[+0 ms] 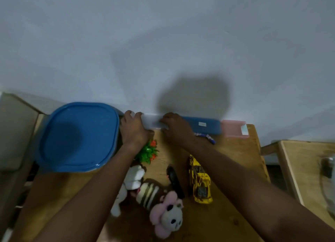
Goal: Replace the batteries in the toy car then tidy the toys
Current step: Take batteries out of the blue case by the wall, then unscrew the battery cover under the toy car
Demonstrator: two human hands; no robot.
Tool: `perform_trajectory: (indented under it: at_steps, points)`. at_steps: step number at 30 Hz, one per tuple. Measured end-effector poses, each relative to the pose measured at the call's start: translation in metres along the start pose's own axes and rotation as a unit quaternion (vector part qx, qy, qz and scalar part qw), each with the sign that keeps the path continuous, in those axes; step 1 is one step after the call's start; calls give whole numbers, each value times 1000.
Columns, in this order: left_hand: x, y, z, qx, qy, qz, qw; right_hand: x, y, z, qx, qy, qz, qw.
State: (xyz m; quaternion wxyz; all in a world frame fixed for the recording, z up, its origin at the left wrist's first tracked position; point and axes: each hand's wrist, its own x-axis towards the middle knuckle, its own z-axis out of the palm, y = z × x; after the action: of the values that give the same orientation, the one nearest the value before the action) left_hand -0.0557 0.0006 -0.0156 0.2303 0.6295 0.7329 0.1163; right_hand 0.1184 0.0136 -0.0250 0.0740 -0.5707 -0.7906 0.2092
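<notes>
Both my hands reach to the back of the wooden table (226,214), by the wall. My left hand (133,128) and my right hand (176,126) grip a white translucent box (151,122) between them, blurred by motion. A long blue lid (203,125) lies just right of it. The yellow toy car (199,180) sits on the table under my right forearm. A black remote (175,181) lies to its left. A pink-and-white plush animal (167,216), a white plush (133,178) and a green-and-orange spiky toy (147,151) lie near the middle.
A large bin with a blue lid (78,136) stands at the left. A pink box (233,128) sits at the back right corner. A blue-and-white pen-like item (208,137) lies near the blue lid. A second wooden surface (308,162) stands to the right.
</notes>
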Motion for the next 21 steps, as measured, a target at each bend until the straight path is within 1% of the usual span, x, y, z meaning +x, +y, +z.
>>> perform_trajectory:
  at_steps: [2, 4, 7, 9, 10, 14, 17, 18, 21]
  points:
    - [0, -9, 7, -69, 7, -28, 997, 11, -9, 8, -33, -29, -20, 999]
    - [2, -13, 11, -121, 8, -47, 991, 18, -15, 15, -86, -38, -36, 995]
    - [5, -23, 19, -141, 20, -63, 988, 22, -21, 21, -174, -54, -51, 982]
    - [5, -28, 24, -140, 31, -67, 987, 23, -23, 22, -218, -67, -65, 972]
    - [4, -29, 27, -130, 37, -65, 989, 24, -22, 23, -240, -59, -79, 966]
    - [4, -26, 33, -66, 59, -66, 994, 28, -18, 30, -327, -54, -139, 933]
    - [6, -28, 34, -39, 66, -57, 995, 25, -15, 33, -384, -50, -162, 908]
    - [7, -28, 33, -34, 66, -53, 996, 25, -15, 31, -392, -45, -167, 903]
    - [7, -25, 29, -23, 68, -44, 996, 25, -18, 24, -385, -52, -169, 906]
